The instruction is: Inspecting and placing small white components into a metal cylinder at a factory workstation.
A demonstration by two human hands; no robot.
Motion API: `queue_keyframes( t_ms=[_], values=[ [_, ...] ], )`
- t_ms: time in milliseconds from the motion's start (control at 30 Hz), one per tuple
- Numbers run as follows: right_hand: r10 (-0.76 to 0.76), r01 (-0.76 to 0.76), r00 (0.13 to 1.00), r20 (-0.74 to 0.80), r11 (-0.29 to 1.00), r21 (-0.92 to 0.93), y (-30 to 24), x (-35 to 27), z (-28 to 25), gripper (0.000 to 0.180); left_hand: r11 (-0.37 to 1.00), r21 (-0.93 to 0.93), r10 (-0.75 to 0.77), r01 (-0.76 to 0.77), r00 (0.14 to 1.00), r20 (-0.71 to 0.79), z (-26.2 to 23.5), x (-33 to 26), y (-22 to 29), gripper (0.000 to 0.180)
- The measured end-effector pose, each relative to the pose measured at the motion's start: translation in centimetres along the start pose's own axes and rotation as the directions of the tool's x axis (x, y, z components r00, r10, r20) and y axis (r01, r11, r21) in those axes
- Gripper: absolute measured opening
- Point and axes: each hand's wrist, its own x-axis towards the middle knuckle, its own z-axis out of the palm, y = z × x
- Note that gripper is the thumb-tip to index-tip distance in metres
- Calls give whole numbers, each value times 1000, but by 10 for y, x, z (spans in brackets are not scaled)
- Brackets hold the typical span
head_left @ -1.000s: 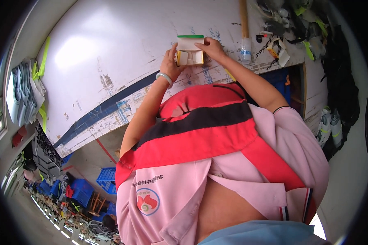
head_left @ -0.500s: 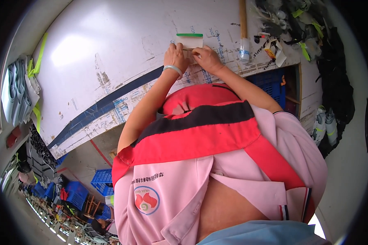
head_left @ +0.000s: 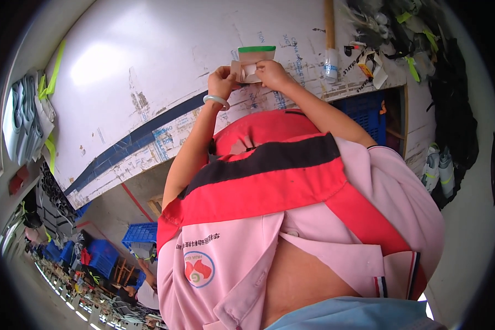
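Observation:
Both my hands are at a small white cardboard box with a green edge (head_left: pixel 256 55), over the far side of the table in front of me. Its top part stands up at the back, and its inside shows between my hands. My left hand (head_left: pixel 222 82), with a pale bangle at the wrist, pinches a side flap on the box's left. At the right side, the closed fingers of my right hand (head_left: pixel 273 75) grip the box's edge. What lies inside the box, if anything, I cannot make out.
The white worktable (head_left: pixel 165 44) is scuffed and printed. A wooden-handled roll (head_left: pixel 329 60) lies right of the box, with a torn carton (head_left: pixel 373 69) beyond. Dark material (head_left: pixel 454 110) piles up at far right. A blue crate (head_left: pixel 363 118) sits under the table; folded sheets (head_left: pixel 25 118) hang at left.
My left hand has moved left and slightly down, away from my right hand. The box is spread wider, so its side flap and inside now show.

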Motion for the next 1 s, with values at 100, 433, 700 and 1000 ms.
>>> queue_keyframes(
  t_ms=[100,433,700,1000],
  values=[
    [162,-157,987,15,925,345,1,-5,7,28,995,-94,-23,23,1000,-2,0,-4,-4,19],
    [293,-419,901,320,779,466,-10,12,-5,22,996,-82,-34,38,998,54,-3,-10,-7,23],
    [94,-277,906,414,870,408,-21,-12,-47,26,980,-178,-97,92,995,-17,-13,-11,-11,23],
    [-145,205,854,500,977,-67,30,-41,8,28,993,-114,-32,26,998,-48,-16,-8,-2,56]
  ],
)
